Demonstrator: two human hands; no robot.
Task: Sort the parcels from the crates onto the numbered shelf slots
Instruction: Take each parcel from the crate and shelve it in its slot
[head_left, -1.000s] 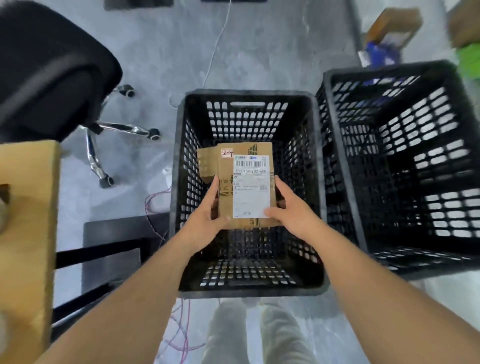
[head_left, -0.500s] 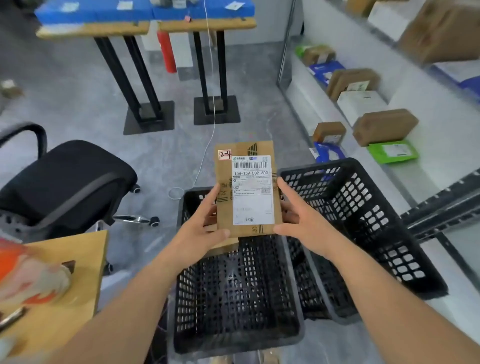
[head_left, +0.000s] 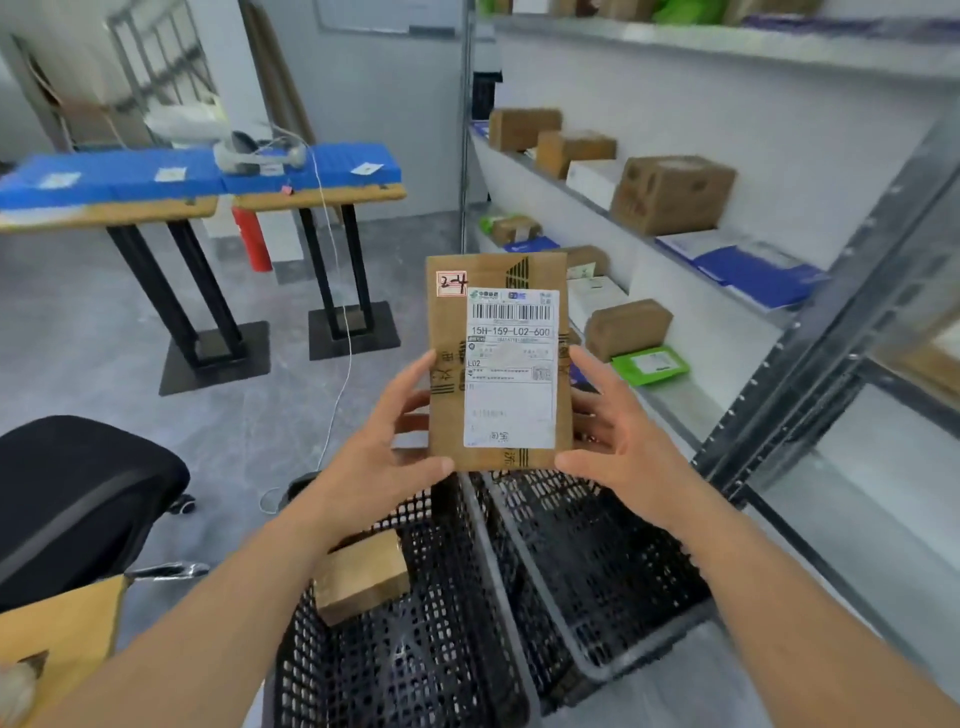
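Now your left hand (head_left: 387, 457) and right hand (head_left: 613, 441) grip the flat brown parcel (head_left: 496, 364) upright above the two black crates (head_left: 587, 582), its white barcode label and small "2-4" sticker (head_left: 451, 283) facing you.

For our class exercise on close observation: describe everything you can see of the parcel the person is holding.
The parcel is a flat brown cardboard packet, held upright above the crates, facing the camera. A white shipping label with a barcode and "15H-159-L02-600" covers its right side. A small red-edged sticker handwritten "2-4" sits at its top left. Black print runs along the cardboard. The left hand and right hand grip its lower edges.
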